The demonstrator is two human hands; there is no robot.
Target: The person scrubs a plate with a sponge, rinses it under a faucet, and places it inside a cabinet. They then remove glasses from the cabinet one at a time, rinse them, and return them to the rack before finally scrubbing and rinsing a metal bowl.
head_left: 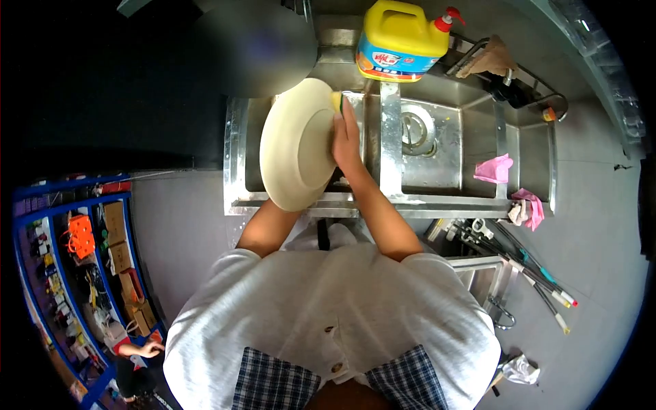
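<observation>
A large cream-coloured plate (pixel 283 147) is held tilted over the left basin of a steel sink. My left forearm (pixel 268 227) reaches up behind the plate, which hides the hand and its fingers; the plate is held up from that side. My right hand (pixel 347 140) is at the right part of the plate, closed on a yellow and green sponge (pixel 337 102). The sponge lies against the plate near its upper right rim.
A yellow detergent jug (pixel 402 42) with a red pump stands behind the sink (pixel 389 137). Pink cloths (pixel 493 169) hang over the right basin and front edge. Poles (pixel 540 280) lie on the floor at right. Blue shelving (pixel 75 273) and another person's hand (pixel 150 349) are at left.
</observation>
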